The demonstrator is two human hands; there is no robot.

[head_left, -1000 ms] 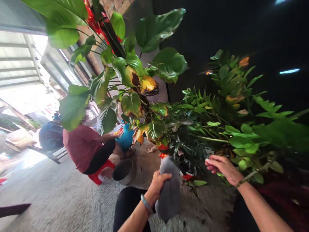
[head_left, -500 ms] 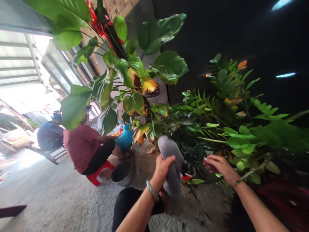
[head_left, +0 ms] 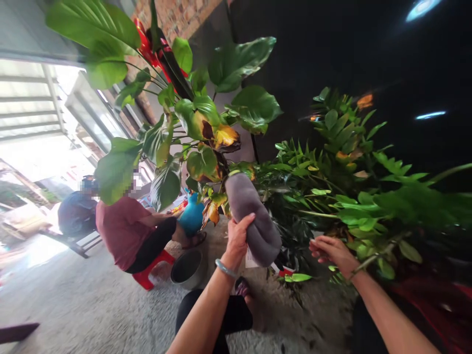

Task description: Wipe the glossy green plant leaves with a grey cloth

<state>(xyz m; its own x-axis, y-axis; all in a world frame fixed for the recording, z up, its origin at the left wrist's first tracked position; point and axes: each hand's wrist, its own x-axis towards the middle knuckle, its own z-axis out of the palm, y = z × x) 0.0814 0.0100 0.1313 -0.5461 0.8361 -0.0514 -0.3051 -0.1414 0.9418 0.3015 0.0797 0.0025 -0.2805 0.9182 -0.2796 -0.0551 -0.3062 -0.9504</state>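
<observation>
My left hand (head_left: 238,235) grips a folded grey cloth (head_left: 252,219) and holds it up in front of a large-leafed potted plant (head_left: 206,128) with yellowing leaves. A bracelet circles that wrist. My right hand (head_left: 332,251) reaches under the fronds of a bushy green plant (head_left: 354,196), fingers loosely curled around thin stems; what they grip is partly hidden by foliage.
A person in a maroon shirt (head_left: 123,231) sits on a red stool (head_left: 149,270) at the left, holding a blue vase (head_left: 191,216). A metal bowl (head_left: 188,268) sits on the concrete floor. Another person (head_left: 75,211) sits farther back. My dark-trousered knee (head_left: 217,314) is below.
My left hand has lifted the grey cloth from near my knee up to the level of the plant's lower leaves. My right hand has stayed among the stems.
</observation>
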